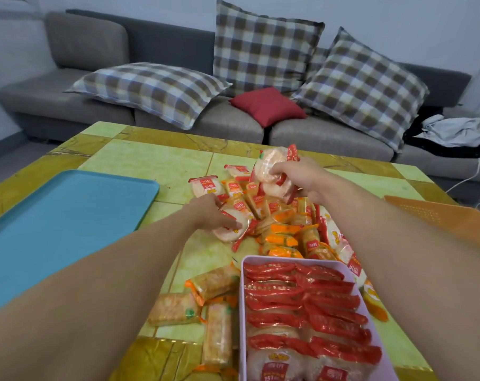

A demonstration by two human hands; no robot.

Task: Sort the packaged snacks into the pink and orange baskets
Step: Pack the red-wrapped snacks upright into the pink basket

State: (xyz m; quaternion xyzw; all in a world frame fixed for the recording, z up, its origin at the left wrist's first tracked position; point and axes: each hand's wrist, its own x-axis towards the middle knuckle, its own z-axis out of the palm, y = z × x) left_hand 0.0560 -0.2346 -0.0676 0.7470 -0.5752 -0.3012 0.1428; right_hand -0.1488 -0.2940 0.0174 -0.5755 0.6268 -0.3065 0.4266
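The right hand (293,180) lifts red-edged rice-cracker packets (271,174) over the desk (161,160) pile while the left hand (214,213) closes on another packet (230,229) — light, crinkly, slippery, brittle inside — best pinched by the flat faces.

- One head-worn view, looking forward and down over the table (161,158).
- Forearms and pink basket (242,298) sit near; the sofa (95,105) lies far.
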